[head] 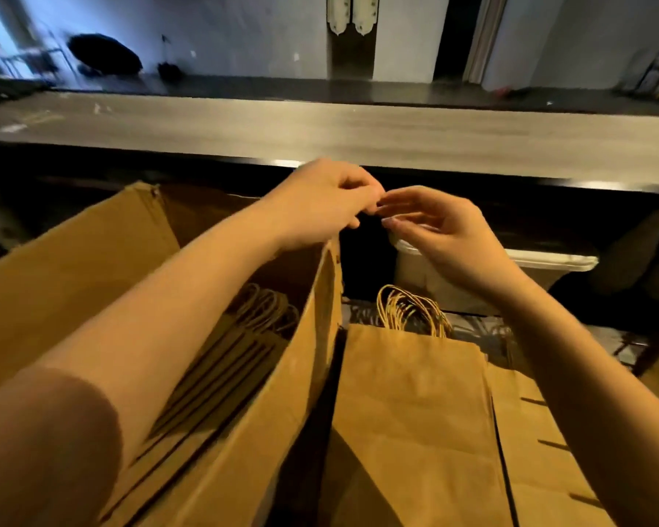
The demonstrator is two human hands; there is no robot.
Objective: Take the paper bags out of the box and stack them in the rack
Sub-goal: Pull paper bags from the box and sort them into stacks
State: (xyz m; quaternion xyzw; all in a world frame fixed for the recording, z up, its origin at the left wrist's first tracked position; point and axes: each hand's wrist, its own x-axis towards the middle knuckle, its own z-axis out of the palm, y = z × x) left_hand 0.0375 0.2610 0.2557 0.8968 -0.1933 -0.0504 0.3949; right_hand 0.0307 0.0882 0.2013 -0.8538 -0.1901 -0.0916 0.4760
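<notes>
An open cardboard box (pixel 92 260) stands at the left, with several flat brown paper bags (pixel 244 336) upright inside, their twine handles showing. To its right, beyond the raised box flap (pixel 312 355), a stack of paper bags (pixel 411 412) lies flat with its handles (pixel 408 310) pointing away from me. Both hands are lifted above the flap's top corner. My left hand (pixel 328 199) has its fingers curled, and their tips meet the fingertips of my right hand (pixel 438 233), whose fingers are loosely apart. I see nothing held in either hand.
A long wooden counter (pixel 358 135) with a dark front edge runs across just beyond the hands. A white plastic tub (pixel 548 264) sits under it behind the stacked bags. More brown bags (pixel 541 431) lie at the right.
</notes>
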